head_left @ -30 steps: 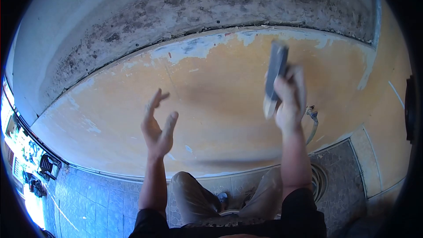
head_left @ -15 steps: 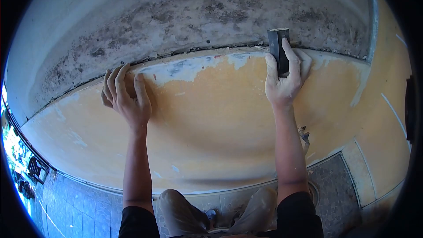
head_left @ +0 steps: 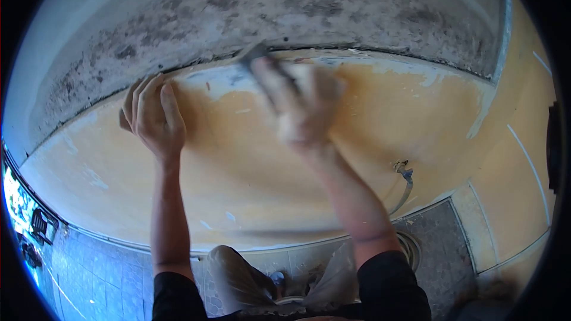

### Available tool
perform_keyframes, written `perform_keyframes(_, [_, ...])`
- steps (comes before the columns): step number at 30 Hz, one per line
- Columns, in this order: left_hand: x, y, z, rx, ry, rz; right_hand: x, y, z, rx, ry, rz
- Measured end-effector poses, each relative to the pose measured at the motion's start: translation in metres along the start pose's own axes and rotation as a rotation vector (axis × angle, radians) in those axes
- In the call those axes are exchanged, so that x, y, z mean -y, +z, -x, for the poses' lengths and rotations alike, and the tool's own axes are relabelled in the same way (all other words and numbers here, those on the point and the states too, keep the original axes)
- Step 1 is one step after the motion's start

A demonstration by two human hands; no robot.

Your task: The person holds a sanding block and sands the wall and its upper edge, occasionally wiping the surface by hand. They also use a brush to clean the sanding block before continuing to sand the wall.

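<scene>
The yellow wall [head_left: 285, 166] in front of me has a whitish, scraped strip along its upper edge. On the left of that edge my left hand [head_left: 156, 120] rests with bent fingers and the thumb apart, holding nothing. My right hand [head_left: 306, 110], smeared by motion, grips a black block [head_left: 256, 56] that looks like a sanding block. The block's end lies over the scraped strip, near the dark gap at the wall's top. Pale dust covers the fingers of both hands.
Above the edge stretches a grey, stained surface [head_left: 285, 9] with flaking patches. A tap [head_left: 405, 172] with a hose [head_left: 401, 199] juts from the wall at lower right. Paved floor [head_left: 101, 267] lies below, with a dark chair [head_left: 41, 224] at far left.
My right hand has swept left along the wall's upper edge with the block, which is now tilted. The tap has come into fuller view. My left hand keeps its place on the edge.
</scene>
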State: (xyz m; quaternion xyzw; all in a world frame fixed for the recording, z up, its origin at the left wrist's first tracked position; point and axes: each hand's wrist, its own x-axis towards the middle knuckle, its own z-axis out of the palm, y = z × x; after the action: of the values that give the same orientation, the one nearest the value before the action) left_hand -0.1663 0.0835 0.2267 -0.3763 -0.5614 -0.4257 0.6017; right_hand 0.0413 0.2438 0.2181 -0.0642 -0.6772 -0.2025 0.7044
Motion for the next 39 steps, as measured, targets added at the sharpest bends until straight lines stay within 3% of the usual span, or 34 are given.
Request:
perform_keyframes(2, [0.031, -0.01, -0.009, -0.029, 0.058, -0.102, -0.06, -0.008, 0.02, -0.114, 0.152, -0.006])
perform_keyframes(3, [0.051, -0.015, -0.013, -0.053, 0.095, -0.128, -0.084, -0.032, 0.008, -0.23, 0.127, 0.119])
perform_keyframes(4, [0.064, -0.019, -0.016, -0.08, 0.128, -0.159, -0.117, -0.038, 0.021, -0.337, 0.266, 0.053])
perform_keyframes(5, [0.068, -0.023, -0.02, -0.088, 0.155, -0.191, -0.132, -0.056, 0.026, -0.288, 0.345, 0.196])
perform_keyframes(6, [0.069, -0.024, -0.016, -0.085, 0.127, -0.21, -0.134, -0.067, 0.031, -0.233, 0.427, 0.349])
perform_keyframes(9, [0.064, -0.017, -0.011, -0.097, 0.069, -0.055, -0.093, -0.039, 0.028, -0.255, 0.479, 0.3])
perform_keyframes(12, [0.058, -0.018, -0.012, -0.09, 0.003, -0.047, -0.013, 0.018, 0.015, -0.266, 0.31, -0.001])
perform_keyframes(14, [0.057, -0.017, -0.012, -0.094, -0.027, -0.028, 0.031, 0.048, -0.001, -0.244, 0.144, 0.017])
perform_keyframes(15, [0.057, -0.016, -0.012, -0.114, -0.031, -0.007, 0.06, 0.058, -0.004, -0.149, 0.223, 0.002])
perform_keyframes(17, [0.061, -0.014, -0.013, -0.13, -0.038, 0.016, 0.097, 0.059, -0.021, -0.039, 0.082, 0.019])
perform_keyframes(20, [0.071, -0.015, -0.013, -0.1, -0.051, 0.119, 0.079, 0.047, -0.024, 0.037, -0.077, 0.024])
perform_keyframes(22, [0.075, -0.02, -0.017, -0.082, 0.027, 0.124, 0.037, 0.031, -0.014, -0.025, -0.002, -0.014])
perform_keyframes(24, [0.073, -0.025, -0.018, -0.079, 0.021, 0.127, -0.031, 0.005, -0.001, -0.184, 0.031, 0.203])
perform_keyframes(25, [0.069, -0.025, -0.018, -0.063, 0.014, 0.143, -0.044, -0.006, 0.001, -0.278, 0.25, 0.182])
perform_keyframes(26, [0.065, -0.021, -0.016, -0.073, 0.003, 0.133, -0.049, -0.012, 0.003, -0.361, 0.479, 0.166])
perform_keyframes(29, [0.049, -0.006, -0.013, -0.145, -0.084, 0.052, -0.035, -0.001, 0.001, -0.42, 0.571, 0.129])
perform_keyframes(31, [0.046, -0.005, -0.013, -0.17, -0.111, 0.067, 0.015, 0.032, -0.013, -0.296, 0.264, -0.041])
perform_keyframes(35, [0.053, -0.004, -0.011, -0.17, -0.114, 0.149, 0.111, 0.063, -0.013, 0.035, -0.088, -0.062])
perform_keyframes(39, [0.063, -0.026, -0.012, -0.015, -0.071, 0.181, 0.101, 0.045, 0.008, 0.212, -0.253, -0.089])
